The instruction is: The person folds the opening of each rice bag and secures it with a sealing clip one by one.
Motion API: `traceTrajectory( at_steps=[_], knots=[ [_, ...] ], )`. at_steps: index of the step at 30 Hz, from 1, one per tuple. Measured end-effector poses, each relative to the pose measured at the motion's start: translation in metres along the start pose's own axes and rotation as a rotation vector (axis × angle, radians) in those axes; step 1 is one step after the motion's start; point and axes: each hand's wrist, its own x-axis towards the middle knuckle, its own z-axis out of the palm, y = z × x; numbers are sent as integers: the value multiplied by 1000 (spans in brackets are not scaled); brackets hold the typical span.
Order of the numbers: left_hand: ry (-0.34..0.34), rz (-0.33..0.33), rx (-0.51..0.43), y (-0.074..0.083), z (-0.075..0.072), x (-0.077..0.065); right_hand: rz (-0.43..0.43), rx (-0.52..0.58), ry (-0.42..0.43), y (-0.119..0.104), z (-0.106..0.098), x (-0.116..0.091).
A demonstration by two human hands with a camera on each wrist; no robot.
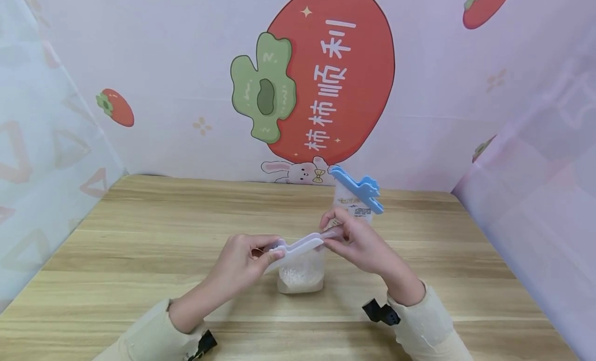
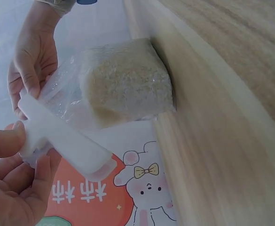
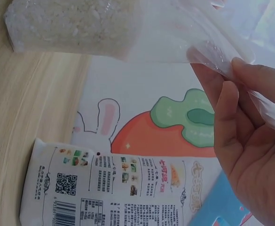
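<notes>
A clear plastic bag of rice [image 1: 301,278] stands on the wooden table between the two hands. Across its gathered top lies a white bag clip [image 1: 302,245]. My left hand [image 1: 242,260] grips the clip's handle end between thumb and fingers. At the clip's far end, my right hand [image 1: 365,242] pinches the bag's loose plastic top [image 3: 217,54] between thumb and finger. In the left wrist view the clip [image 2: 66,136] slants in front of the bag's upper part. Whether its arms are fully closed over the plastic cannot be seen.
Behind the right hand stands a white printed packet [image 3: 113,188], its top held by a blue bag clip [image 1: 356,189]. The wooden table [image 1: 163,237] meets a printed cloth backdrop [image 1: 186,66] at the back, with cloth on both sides.
</notes>
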Motion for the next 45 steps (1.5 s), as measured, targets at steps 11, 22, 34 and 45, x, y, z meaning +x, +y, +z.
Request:
traceTrajectory(
  at_steps=[11,22,34,45],
  knots=[
    [-19,57,31,2,0,2,52,-6,-78,4,-10,-3],
    [-7,63,15,-1,3,2,15,95,16,20,-12,-17],
    [7,66,23,1,4,4,61,-49,144,19,-6,-17],
    [-5,25,-6,2,3,5,38,-78,188,17,2,-16]
  ],
)
